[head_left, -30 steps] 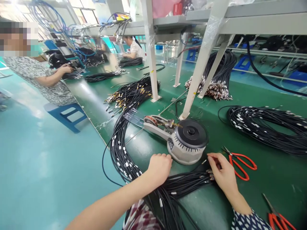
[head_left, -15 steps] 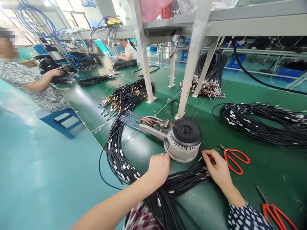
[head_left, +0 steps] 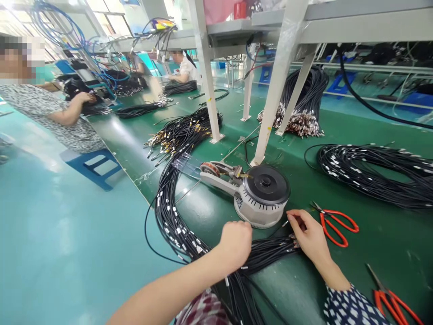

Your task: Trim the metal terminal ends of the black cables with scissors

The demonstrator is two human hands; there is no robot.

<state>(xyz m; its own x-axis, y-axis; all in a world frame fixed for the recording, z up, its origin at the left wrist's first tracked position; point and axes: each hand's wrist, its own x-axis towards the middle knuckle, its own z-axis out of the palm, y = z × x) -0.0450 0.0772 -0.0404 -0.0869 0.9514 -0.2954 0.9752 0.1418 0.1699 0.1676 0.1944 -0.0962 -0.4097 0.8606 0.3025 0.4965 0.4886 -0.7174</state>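
Note:
My left hand (head_left: 237, 246) is closed in a fist above a thick bundle of black cables (head_left: 270, 253); its fingers face away, so its grip is hidden. To its right, my right hand (head_left: 310, 237) pinches with thumb and forefinger at the end of a thin black cable (head_left: 279, 229) with a small pale tip. The bundle's metal-tipped ends lie under the right palm. Just beyond both hands stands a round grey tape dispenser (head_left: 262, 210) with a black top disc and an arm carrying a tape roll (head_left: 209, 168).
Red-handled snips (head_left: 338, 224) and a second red-handled pair (head_left: 389, 295) lie on the green table (head_left: 368, 243) at right. Coiled cables (head_left: 328, 174) rest behind them. White shelf posts (head_left: 277, 85) rise from the table. A co-worker (head_left: 50, 106) sits at far left.
The whole view has shifted slightly to the right. My left hand has moved a little rightward, toward the right hand, which keeps the same pinch beside the dispenser.

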